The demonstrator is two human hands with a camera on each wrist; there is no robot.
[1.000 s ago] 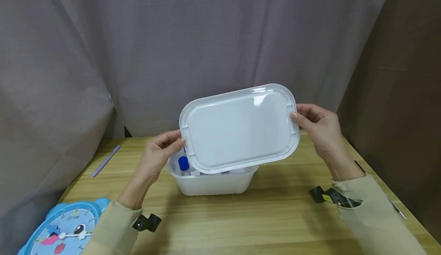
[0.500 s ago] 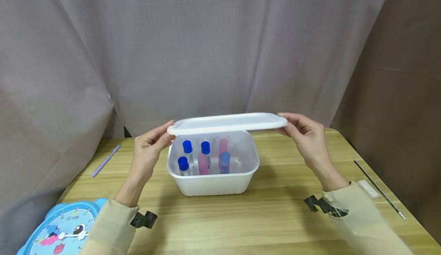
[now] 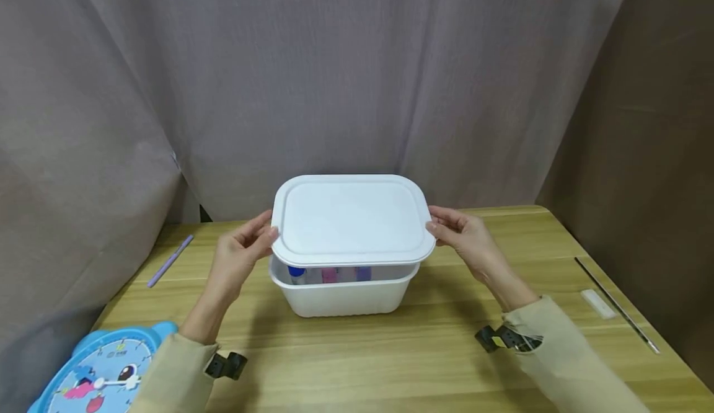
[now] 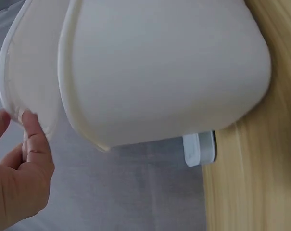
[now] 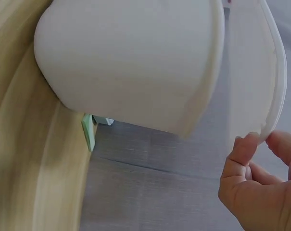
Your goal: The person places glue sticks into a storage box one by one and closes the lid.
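Head view: your left hand (image 3: 241, 253) and right hand (image 3: 464, 239) pinch the white lid (image 3: 350, 219) above the tub (image 3: 343, 294).
Keep it level, match every rim corner, then press down evenly.

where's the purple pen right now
In the head view the purple pen lies on the wooden table at its far left, beside the grey curtain, left of the left hand and beyond the blue clock.

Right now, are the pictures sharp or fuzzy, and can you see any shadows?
Head view: sharp and evenly lit, with soft shadows on the table beside the white box and under both arms. Left wrist view: the box looms close and bulges, and the left hand looks a bit soft. Right wrist view: the table edge curves like a bow, and the lid rim shows pale against the curtain.
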